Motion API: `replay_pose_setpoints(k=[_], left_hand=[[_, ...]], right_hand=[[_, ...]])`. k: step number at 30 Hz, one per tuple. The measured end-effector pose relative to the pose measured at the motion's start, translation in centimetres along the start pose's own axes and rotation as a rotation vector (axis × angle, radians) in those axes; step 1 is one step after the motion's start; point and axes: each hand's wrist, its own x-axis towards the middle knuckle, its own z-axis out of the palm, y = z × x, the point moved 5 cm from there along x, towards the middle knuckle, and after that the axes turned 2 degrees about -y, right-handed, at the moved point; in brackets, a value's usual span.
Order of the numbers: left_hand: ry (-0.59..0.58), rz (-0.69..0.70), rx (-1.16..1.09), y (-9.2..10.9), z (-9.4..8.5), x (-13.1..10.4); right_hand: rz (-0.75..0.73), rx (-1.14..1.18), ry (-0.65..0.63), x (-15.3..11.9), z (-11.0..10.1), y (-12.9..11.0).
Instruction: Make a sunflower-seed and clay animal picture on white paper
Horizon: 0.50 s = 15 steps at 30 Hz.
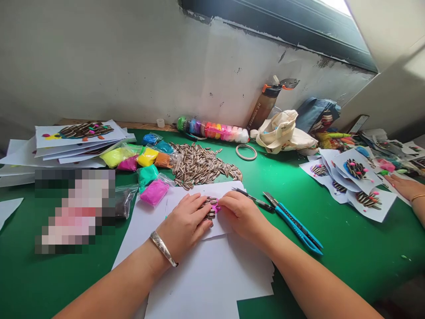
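Note:
My left hand (184, 226), with a silver bangle at its wrist, lies flat on a small white sheet (221, 228). Its outstretched fingers rest over striped sunflower seeds (211, 214) set in magenta clay (217, 207). Opposite it, my right hand (244, 215) is closed in a pinch at the right edge of that clay. Whatever its fingertips hold is hidden. Larger white paper (199, 279) lies beneath the small sheet. Just beyond my hands is a pile of loose sunflower seeds (202, 166).
Bags of coloured clay (154, 191) and stacked seed pictures (79, 133) lie left. A pen (255, 200) and blue utility knife (295, 226) are right, with a tape roll (246, 152) and bottle (264, 106) behind. Another person's hand (403, 186) rests far right near more pictures (355, 170).

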Motion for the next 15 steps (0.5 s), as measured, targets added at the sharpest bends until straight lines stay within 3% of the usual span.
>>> replay_pose_setpoints(k=[15], left_hand=[[0.006, 0.015, 0.006, 0.1, 0.0, 0.1]], right_hand=[[-0.056, -0.026, 0.042, -0.2, 1.2, -0.4]])
